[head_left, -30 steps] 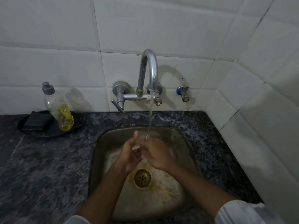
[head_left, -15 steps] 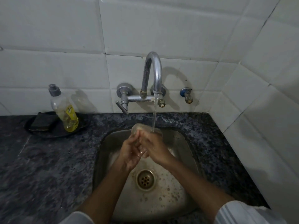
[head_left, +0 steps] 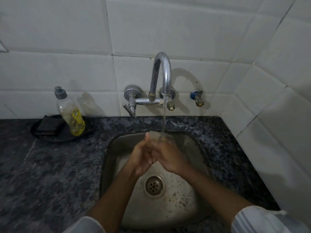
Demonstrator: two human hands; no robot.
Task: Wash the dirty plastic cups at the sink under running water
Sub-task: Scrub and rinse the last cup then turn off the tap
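A person rinses a clear plastic cup (head_left: 157,137) under the tap (head_left: 162,78), at the back edge of the sink (head_left: 198,148). Left hand (head_left: 142,157) and right hand (head_left: 165,157), pressed close, clasp it from both sides, forearms angled inward. Next, probably, turning it to flush the inside.

The picture is dim and a bit grainy. Light comes from the front and left, so the tap (head_left: 162,76) and bottle (head_left: 70,111) throw soft shadows right onto the tiles (head_left: 168,31). Tile lines bend near the edges. The counter (head_left: 50,165) looks dark and murky.
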